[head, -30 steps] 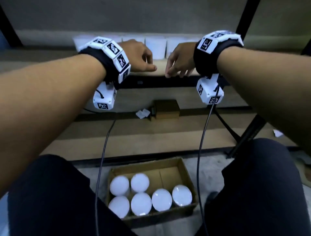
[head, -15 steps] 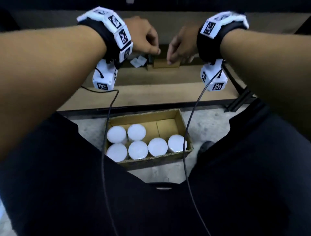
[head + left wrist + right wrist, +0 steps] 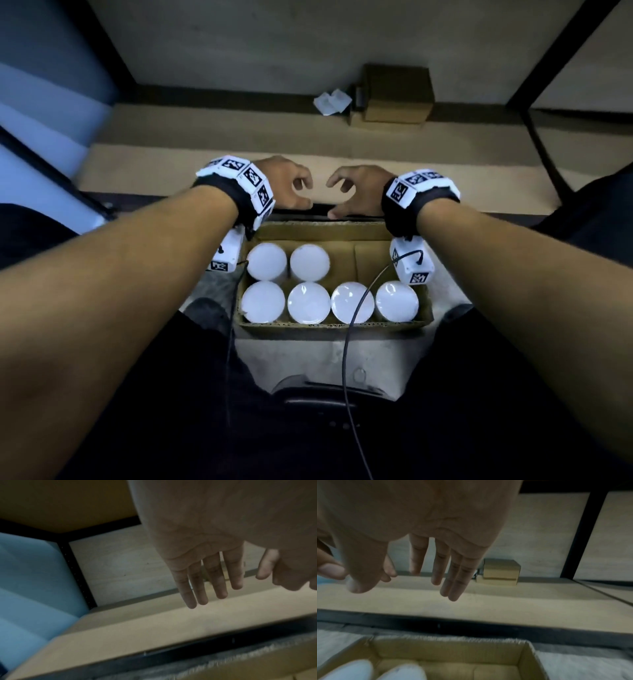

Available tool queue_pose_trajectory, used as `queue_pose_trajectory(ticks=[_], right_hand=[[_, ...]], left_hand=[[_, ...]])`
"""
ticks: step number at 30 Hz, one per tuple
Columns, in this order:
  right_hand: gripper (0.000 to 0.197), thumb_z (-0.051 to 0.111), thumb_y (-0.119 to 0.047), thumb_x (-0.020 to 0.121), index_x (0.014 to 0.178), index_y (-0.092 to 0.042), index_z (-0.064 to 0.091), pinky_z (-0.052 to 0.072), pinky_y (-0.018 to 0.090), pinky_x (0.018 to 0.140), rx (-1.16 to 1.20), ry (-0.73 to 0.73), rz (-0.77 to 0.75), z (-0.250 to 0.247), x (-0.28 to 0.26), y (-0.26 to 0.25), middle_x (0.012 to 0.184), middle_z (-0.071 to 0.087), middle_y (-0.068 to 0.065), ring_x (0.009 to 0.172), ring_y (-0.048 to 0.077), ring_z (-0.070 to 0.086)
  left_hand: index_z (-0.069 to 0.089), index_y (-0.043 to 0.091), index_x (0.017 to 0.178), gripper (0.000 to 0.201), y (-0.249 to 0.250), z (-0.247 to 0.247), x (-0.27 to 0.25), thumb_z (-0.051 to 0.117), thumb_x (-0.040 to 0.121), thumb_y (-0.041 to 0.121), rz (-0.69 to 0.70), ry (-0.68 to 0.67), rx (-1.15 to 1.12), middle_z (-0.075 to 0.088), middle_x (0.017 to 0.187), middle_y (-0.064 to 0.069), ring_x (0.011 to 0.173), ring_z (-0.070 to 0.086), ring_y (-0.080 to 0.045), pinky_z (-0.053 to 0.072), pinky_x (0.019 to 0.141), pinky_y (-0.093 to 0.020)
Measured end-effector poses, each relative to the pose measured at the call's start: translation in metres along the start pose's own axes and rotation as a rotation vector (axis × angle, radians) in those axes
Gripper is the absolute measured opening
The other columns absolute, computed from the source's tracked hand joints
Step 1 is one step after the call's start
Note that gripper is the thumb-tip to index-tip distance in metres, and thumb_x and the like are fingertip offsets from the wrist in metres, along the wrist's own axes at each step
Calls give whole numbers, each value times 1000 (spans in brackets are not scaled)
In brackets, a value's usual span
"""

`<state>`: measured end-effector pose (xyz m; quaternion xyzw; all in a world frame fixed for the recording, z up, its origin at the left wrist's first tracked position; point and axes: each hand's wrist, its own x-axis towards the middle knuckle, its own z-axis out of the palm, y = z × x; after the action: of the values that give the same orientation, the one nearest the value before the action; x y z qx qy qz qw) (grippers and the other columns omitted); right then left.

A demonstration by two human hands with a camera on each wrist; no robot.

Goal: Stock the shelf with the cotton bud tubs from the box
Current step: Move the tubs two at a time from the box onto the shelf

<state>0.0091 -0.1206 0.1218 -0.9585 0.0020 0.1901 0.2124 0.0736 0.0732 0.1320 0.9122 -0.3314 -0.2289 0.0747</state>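
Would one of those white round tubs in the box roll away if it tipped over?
Probably. The tubs look round with flat lids, so upright they should stand steady, while one on its side would likely roll. Packed together in the box, they prop each other up. Neither hand holds one.

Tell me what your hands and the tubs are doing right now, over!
Left hand and right hand both empty, fingers loose, above the box far edge. Six tubs upright inside, untouched. Nothing in the way.

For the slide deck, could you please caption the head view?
Both empty hands, left hand and right hand, hover above a cardboard box holding six white tubs.
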Motion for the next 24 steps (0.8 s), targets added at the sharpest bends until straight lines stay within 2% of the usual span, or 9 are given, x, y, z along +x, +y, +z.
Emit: queue_pose_trajectory(ticks=[3,5,8,10,12,14,16,20,24], right_hand=[[68,81,-49,70,129,-29,54,43,27,84,-23,-45,-13,37,15,4,120,60,3,108,23,59],[72,80,-51,70,133,-30,50,43,29,88,-17,-79,1,59,23,7,127,55,6,115,26,56],[83,79,-55,69,139,-29,43,44,35,98,-23,-147,22,87,32,11,136,47,7,122,28,51],[89,78,-55,71,144,-27,37,42,43,103,-20,-177,37,105,37,13,143,39,9,128,32,45],[93,77,-54,73,149,-25,31,37,44,106,-27,-162,54,122,39,14,151,30,12,135,34,37],[97,75,-55,74,152,-25,26,32,45,109,-25,-168,66,137,42,15,157,22,11,142,33,29],[102,75,-59,72,153,-28,20,34,45,110,-12,-183,76,148,46,15,160,18,9,144,31,27],[110,70,-71,63,150,-41,11,38,52,107,17,-195,94,165,48,15,160,13,4,142,35,25],[114,46,-89,43,145,-48,13,41,51,102,34,-194,104,179,46,15,155,15,-1,136,37,30]], left_hand=[[61,25,124,49,-21,31,-2,71,81,47,-42,-54,-14,65,118,1,105,60,-23,48,93,-33],[61,25,123,58,-31,51,-3,68,73,54,-70,-94,-41,64,117,-3,106,61,-25,48,91,-33],[65,20,113,81,-43,80,-3,45,54,70,-52,-81,-68,67,111,-8,99,63,-30,51,87,-37],[62,20,122,81,-52,92,-5,50,59,68,-86,-106,-103,63,121,-9,107,60,-31,50,93,-39],[50,23,137,74,-61,104,-7,64,72,57,-125,-149,-125,51,137,-9,123,52,-32,44,102,-41],[40,27,145,77,-70,118,-5,69,77,52,-152,-166,-138,41,147,-9,132,43,-33,39,108,-44],[33,30,149,81,-76,132,-2,71,81,49,-178,-172,-146,31,155,-5,140,34,-31,34,112,-41],[26,40,151,91,-85,153,1,70,74,59,-164,-162,-132,27,159,1,141,33,-27,37,111,-41],[28,42,147,92,-83,167,4,68,69,69,-152,-137,-96,27,157,3,139,34,-29,40,107,-44]])
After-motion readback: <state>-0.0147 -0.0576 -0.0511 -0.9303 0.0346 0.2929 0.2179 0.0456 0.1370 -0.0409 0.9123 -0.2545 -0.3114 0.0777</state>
